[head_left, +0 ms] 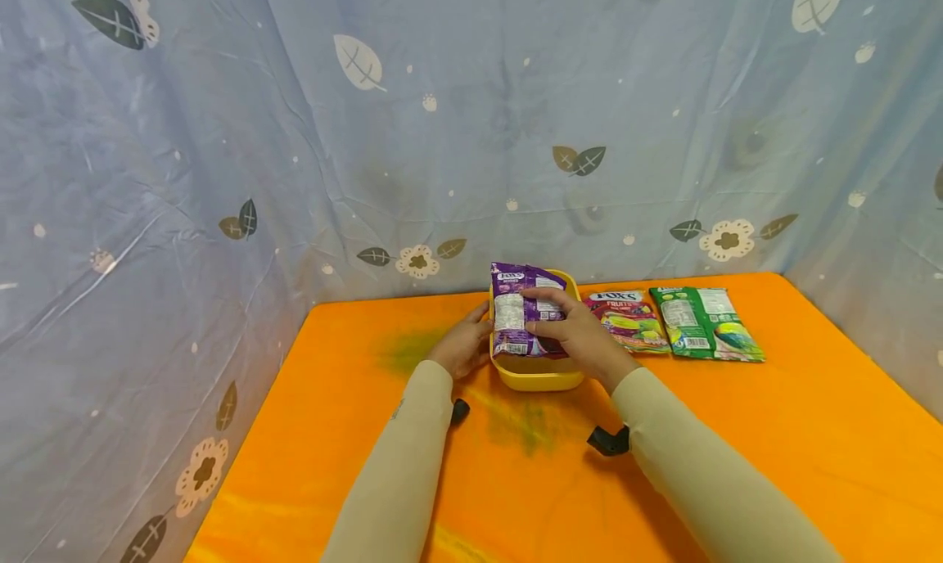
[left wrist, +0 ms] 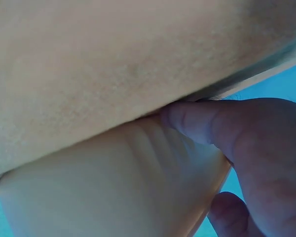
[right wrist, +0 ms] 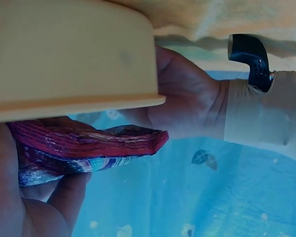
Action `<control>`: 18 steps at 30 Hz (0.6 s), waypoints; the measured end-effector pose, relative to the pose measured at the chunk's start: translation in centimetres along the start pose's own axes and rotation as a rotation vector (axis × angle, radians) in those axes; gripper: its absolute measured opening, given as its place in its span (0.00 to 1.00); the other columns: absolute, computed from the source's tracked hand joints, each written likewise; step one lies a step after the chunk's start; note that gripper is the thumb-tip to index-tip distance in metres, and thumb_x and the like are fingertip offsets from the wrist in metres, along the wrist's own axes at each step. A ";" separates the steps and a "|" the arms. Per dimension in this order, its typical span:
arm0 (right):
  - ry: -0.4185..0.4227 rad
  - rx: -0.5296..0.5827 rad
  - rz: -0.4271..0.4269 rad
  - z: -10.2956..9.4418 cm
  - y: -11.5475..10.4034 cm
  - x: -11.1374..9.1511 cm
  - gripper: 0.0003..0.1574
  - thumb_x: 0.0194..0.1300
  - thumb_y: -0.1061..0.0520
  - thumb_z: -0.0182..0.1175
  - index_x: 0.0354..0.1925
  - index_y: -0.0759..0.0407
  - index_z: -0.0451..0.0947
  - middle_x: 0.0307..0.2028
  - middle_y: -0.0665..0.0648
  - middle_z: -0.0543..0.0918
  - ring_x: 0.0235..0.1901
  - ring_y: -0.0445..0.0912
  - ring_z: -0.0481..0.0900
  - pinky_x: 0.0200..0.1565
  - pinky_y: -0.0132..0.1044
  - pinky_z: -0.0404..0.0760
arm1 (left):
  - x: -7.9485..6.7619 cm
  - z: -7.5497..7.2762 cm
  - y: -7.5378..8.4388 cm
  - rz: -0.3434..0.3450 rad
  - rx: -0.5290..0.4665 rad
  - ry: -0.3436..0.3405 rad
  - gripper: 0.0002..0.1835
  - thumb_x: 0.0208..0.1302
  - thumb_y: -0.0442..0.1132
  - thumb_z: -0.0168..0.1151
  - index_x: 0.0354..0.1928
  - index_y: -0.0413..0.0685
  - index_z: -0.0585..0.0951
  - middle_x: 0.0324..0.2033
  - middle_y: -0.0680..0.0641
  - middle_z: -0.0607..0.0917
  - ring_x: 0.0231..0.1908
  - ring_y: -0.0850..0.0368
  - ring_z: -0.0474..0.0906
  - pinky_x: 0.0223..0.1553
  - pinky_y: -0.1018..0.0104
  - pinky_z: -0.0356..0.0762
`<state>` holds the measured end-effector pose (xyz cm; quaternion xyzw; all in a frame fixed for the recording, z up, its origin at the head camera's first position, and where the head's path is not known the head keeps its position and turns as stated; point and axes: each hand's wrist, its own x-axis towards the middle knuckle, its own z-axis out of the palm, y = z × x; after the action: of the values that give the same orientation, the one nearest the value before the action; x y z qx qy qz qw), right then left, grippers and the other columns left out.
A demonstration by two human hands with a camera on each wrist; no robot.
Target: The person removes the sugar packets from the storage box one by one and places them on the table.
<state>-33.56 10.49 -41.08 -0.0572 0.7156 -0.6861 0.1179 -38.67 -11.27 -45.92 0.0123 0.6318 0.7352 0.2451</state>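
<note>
A purple Fox's candy bag point(head_left: 510, 313) stands tilted over the yellow plastic tub point(head_left: 541, 381). My right hand point(head_left: 585, 334) holds this bag, its fingers spread over the face toward me. In the right wrist view, the crimped edge of the bag point(right wrist: 108, 143) lies close to the tub's rim point(right wrist: 79, 105), with finger and thumb about it. At the tub's left wall is my left hand point(head_left: 462, 344), gripping its side. The left wrist view shows its fingers point(left wrist: 256, 143) against the pale tub wall point(left wrist: 98, 187). The tub's inside is partly hidden by the bag.
Right of the tub lie a red Fox's Fruits bag point(head_left: 626, 322) and a green candy bag point(head_left: 707, 324), side by side. An orange cloth point(head_left: 354, 432) covers the table. Patterned curtains point(head_left: 471, 154) stand behind and at both sides. Black camera mounts point(head_left: 610, 441) hang under the wrists.
</note>
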 end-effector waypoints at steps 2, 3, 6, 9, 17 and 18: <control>-0.001 -0.045 -0.010 -0.6 -0.3 -0.3 0.32 0.60 0.52 0.68 0.60 0.28 0.73 0.65 0.54 0.59 0.51 0.56 0.77 0.45 0.45 0.80 | 0.0 0.0 0.1 -0.003 0.000 -0.006 0.32 0.72 0.45 0.52 0.74 0.71 0.54 0.60 0.49 0.73 0.55 0.49 0.74 0.49 0.54 0.76; -0.001 -0.064 -0.014 -0.9 -0.5 -0.5 0.32 0.60 0.52 0.68 0.60 0.28 0.73 0.66 0.53 0.59 0.51 0.56 0.76 0.46 0.45 0.79 | 0.0 0.1 0.2 -0.005 -0.004 -0.011 0.32 0.73 0.45 0.52 0.74 0.71 0.54 0.60 0.48 0.72 0.55 0.49 0.74 0.49 0.53 0.76; 0.007 -0.085 -0.027 -1.8 -0.7 -0.9 0.33 0.60 0.52 0.67 0.61 0.29 0.72 0.66 0.52 0.59 0.53 0.55 0.75 0.46 0.44 0.79 | -0.1 0.1 0.2 -0.001 -0.001 -0.012 0.31 0.74 0.44 0.50 0.74 0.71 0.54 0.60 0.48 0.72 0.55 0.49 0.73 0.48 0.53 0.77; 0.011 -0.080 -0.033 -2.7 -0.9 -1.3 0.33 0.61 0.52 0.67 0.62 0.30 0.71 0.65 0.54 0.60 0.53 0.56 0.75 0.47 0.45 0.79 | -0.1 0.0 0.2 0.005 0.001 -0.014 0.29 0.75 0.43 0.47 0.74 0.70 0.55 0.60 0.48 0.72 0.56 0.49 0.73 0.48 0.53 0.77; 0.021 -0.051 -0.023 -5.1 -1.0 -2.7 0.35 0.63 0.53 0.65 0.65 0.33 0.68 0.64 0.58 0.62 0.51 0.58 0.77 0.45 0.46 0.79 | 0.0 -0.1 0.1 0.001 -0.012 -0.004 0.30 0.74 0.44 0.50 0.74 0.70 0.55 0.60 0.49 0.72 0.55 0.51 0.73 0.49 0.54 0.76; 0.026 -0.052 -0.024 -5.5 -1.0 -2.9 0.35 0.63 0.53 0.65 0.66 0.33 0.68 0.63 0.58 0.63 0.51 0.58 0.77 0.45 0.46 0.80 | -0.1 -0.1 0.2 0.006 -0.007 -0.010 0.30 0.74 0.44 0.49 0.74 0.70 0.55 0.61 0.50 0.72 0.56 0.52 0.73 0.49 0.54 0.76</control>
<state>-32.21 16.44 -39.66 -0.0598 0.7339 -0.6694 0.0990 -38.71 -11.40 -45.77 0.0172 0.6279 0.7380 0.2464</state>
